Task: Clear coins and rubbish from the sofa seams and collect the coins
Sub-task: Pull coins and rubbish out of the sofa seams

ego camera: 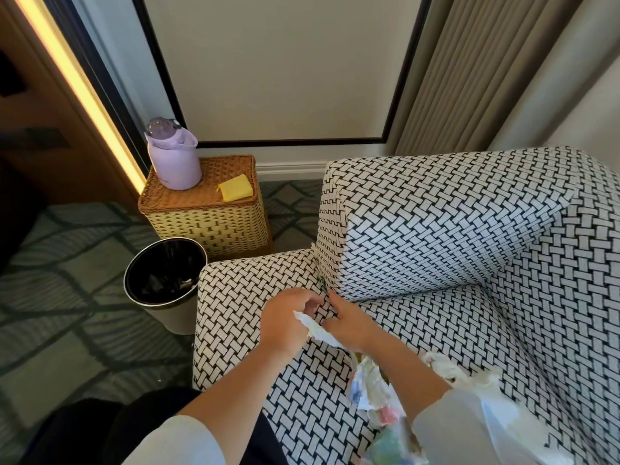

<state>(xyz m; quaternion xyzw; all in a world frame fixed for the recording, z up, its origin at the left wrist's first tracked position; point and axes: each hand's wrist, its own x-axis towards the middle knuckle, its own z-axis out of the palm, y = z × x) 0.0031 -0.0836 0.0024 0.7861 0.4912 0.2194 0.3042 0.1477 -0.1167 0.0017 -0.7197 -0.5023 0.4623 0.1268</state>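
Rubbish (pixel 317 327) gripped in left hand (pixel 285 325) (right hand (pixel 349 325) alongside), sofa seam (pixel 323 283) beyond

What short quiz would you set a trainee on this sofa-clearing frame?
1. True or false: the purple bottle stands on the wicker basket.
2. The left hand holds: A a coin; B crumpled white paper; C a spoon.
3. Short answer: where does the right hand reach?
Key: 1 true. 2 B. 3 The seam where the sofa arm meets the back cushion.
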